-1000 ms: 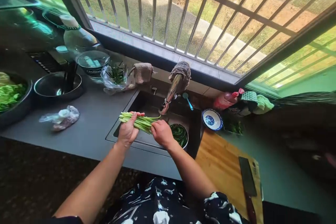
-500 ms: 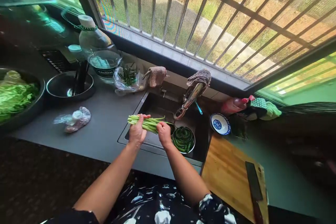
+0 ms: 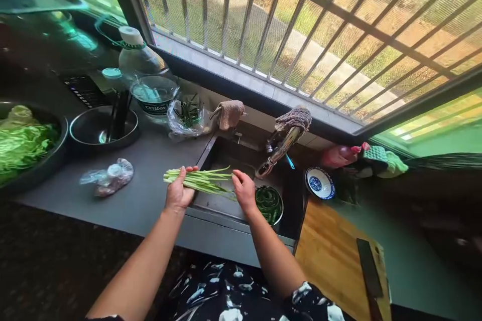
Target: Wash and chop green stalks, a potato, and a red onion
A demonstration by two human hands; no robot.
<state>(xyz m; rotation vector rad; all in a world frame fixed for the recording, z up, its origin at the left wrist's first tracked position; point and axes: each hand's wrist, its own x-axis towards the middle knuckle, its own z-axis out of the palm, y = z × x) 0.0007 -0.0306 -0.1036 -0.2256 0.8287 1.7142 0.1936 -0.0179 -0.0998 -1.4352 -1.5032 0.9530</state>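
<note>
My left hand [image 3: 178, 191] is closed round a bunch of long, pale green vegetable stalks [image 3: 205, 180], its thumb on top. The bunch lies level over the left part of the dark sink [image 3: 216, 204], thin tips pointing right. Close to those tips is my right hand [image 3: 244, 191], fingers curled in; whether anything is pinched in them is hidden. Just right of that hand, a round bowl [image 3: 281, 214] of dark green peppers [image 3: 268, 201] stands in the sink. Behind it rises the faucet [image 3: 280, 148], a mesh cloth [image 3: 295, 118] draped over it.
At right lie a wooden cutting board [image 3: 327, 251] with a cleaver [image 3: 369, 268] and a blue-white bowl [image 3: 320, 183]. Leftward are a knotted plastic bag [image 3: 115, 178], a dark bowl [image 3: 103, 128], a pan [image 3: 62, 153] of leafy greens and a bag of green pieces [image 3: 188, 115].
My left hand has moved left with the stalks, and my right hand has come away to the tip end. The view has shifted slightly.
</note>
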